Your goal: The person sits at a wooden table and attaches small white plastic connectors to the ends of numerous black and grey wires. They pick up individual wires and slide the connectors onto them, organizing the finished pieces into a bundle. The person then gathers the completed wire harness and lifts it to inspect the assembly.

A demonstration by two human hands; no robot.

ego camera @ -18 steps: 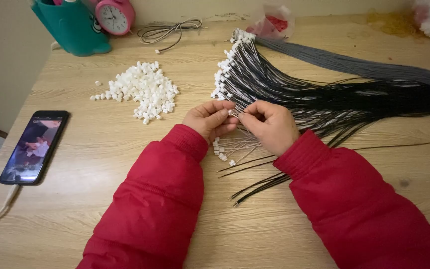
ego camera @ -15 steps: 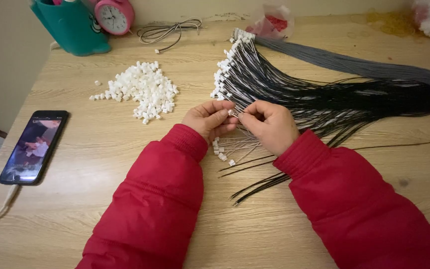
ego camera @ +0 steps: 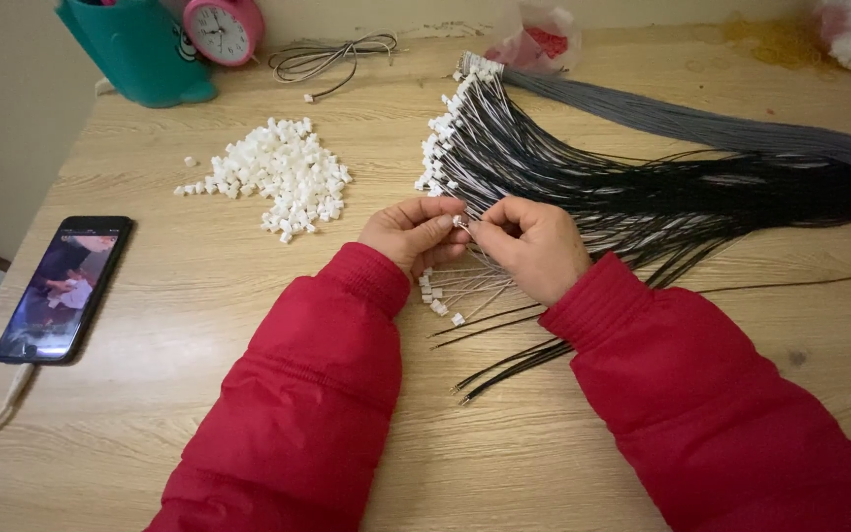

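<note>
A: Both grips are pinched narrow: your left hand (ego camera: 414, 234) and right hand (ego camera: 534, 246) meet fingertip to fingertip over a small white connector (ego camera: 458, 223) and the thin wire end going into it, held just above the tabletop (ego camera: 199, 325).

B: So what can slip?

A: That connector is tiny and your fingers hide most of it. If the wire tip goes in askew, I judge it may bend or sit half-seated.

B: And the loose wires?

A: The near wires (ego camera: 504, 360) lie under your right wrist; a sleeve drag could sweep them, or the finished ends (ego camera: 437, 296) beside them, out of order. The fanned black bundle (ego camera: 583, 187) lies just beyond your hands, so a snagged strand could tangle.

B: The white pile?

A: The connector pile (ego camera: 283, 177) sits far left, well apart, near the phone (ego camera: 63, 288).
</note>
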